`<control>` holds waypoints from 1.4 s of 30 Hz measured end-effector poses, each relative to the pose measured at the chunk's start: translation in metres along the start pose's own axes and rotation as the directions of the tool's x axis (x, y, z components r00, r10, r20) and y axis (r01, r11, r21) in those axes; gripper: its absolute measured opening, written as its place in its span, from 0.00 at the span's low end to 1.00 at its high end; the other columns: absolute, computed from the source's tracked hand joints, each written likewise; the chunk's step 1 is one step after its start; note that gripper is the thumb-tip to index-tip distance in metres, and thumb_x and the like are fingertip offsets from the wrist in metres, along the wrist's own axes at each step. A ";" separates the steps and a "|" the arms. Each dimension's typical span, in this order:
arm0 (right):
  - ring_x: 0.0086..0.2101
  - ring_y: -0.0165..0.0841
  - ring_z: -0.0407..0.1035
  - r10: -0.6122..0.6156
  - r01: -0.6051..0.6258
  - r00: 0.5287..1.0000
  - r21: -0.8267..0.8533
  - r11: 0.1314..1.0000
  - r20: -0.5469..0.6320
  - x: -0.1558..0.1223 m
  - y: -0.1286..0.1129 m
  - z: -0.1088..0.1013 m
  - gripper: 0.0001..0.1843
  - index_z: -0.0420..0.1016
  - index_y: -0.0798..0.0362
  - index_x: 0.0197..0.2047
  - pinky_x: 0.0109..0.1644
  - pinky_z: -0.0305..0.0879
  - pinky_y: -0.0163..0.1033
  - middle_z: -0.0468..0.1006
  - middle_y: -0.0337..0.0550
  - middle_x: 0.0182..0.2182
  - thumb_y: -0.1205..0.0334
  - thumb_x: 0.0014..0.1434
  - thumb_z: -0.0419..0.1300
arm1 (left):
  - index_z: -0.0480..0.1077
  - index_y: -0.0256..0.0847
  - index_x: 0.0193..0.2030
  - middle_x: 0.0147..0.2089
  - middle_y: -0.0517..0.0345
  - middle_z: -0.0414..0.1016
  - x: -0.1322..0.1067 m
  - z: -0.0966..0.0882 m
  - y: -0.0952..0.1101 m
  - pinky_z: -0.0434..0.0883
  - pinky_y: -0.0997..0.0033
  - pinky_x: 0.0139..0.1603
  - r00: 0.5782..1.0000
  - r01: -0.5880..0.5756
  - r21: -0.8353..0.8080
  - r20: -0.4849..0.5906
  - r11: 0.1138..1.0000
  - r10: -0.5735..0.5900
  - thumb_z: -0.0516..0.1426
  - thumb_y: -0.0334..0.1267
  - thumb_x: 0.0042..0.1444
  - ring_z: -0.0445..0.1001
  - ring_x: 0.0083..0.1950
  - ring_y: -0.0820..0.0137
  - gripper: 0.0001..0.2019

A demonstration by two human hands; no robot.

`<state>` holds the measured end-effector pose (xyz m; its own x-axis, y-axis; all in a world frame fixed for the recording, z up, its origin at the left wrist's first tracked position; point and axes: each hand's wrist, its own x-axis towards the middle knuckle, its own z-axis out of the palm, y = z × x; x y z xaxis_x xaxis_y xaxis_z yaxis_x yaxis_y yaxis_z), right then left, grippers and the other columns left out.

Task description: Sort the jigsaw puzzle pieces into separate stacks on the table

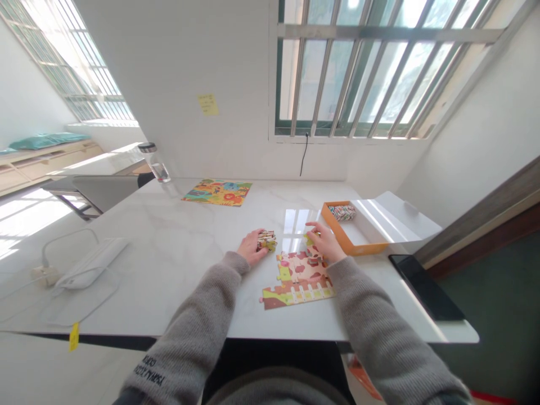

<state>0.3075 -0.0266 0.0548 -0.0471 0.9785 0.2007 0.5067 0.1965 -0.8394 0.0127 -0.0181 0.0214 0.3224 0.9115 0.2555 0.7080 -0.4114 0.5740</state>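
Observation:
My left hand is closed around the side of a stack of jigsaw puzzle pieces, at the upper left of a partly joined puzzle. The joined part shows pink with dark red patches, and a white fence along its lower edge. At its upper right, my right hand has a yellow-green puzzle piece at its fingers, with the index finger stretched out above it. My right hand and sleeve hide the right side of the joined puzzle.
An orange-rimmed box with more pieces stands open to the right. Nearby lies a black tablet or phone. A colourful picture sheet and a bottle are at the back; a white corded device is left.

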 end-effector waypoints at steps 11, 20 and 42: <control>0.29 0.32 0.69 -0.105 0.104 0.994 0.045 0.994 0.034 -0.001 -0.016 -0.014 0.19 0.78 0.54 0.50 0.35 0.69 0.38 0.78 0.44 0.32 0.52 0.60 0.58 | 0.57 0.37 0.66 0.59 0.43 0.70 -0.001 -0.002 0.003 0.65 0.50 0.64 1.000 0.004 0.015 0.003 1.000 -0.004 0.58 0.41 0.54 0.69 0.60 0.53 0.32; 0.29 0.31 0.71 -0.222 0.198 0.965 0.170 0.965 0.137 -0.018 -0.047 0.047 0.12 0.79 0.50 0.44 0.35 0.72 0.38 0.80 0.41 0.33 0.55 0.61 0.60 | 0.52 0.37 0.70 0.64 0.43 0.66 0.001 0.001 -0.003 0.62 0.50 0.66 0.999 -0.033 0.058 0.030 0.998 0.031 0.57 0.38 0.54 0.66 0.62 0.52 0.36; 0.50 0.45 0.64 -0.162 0.400 0.858 -0.438 0.805 0.487 -0.031 -0.038 0.036 0.35 0.71 0.50 0.59 0.56 0.62 0.48 0.70 0.50 0.49 0.53 0.49 0.71 | 0.53 0.38 0.69 0.64 0.43 0.66 0.001 0.002 -0.006 0.62 0.48 0.65 0.999 -0.043 0.008 0.001 0.999 0.043 0.59 0.43 0.56 0.66 0.63 0.51 0.36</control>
<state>0.2591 -0.0621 0.0622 -0.5413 0.8385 0.0623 0.7660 0.5224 -0.3748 0.0097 -0.0147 0.0169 0.3531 0.8930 0.2790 0.6985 -0.4500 0.5564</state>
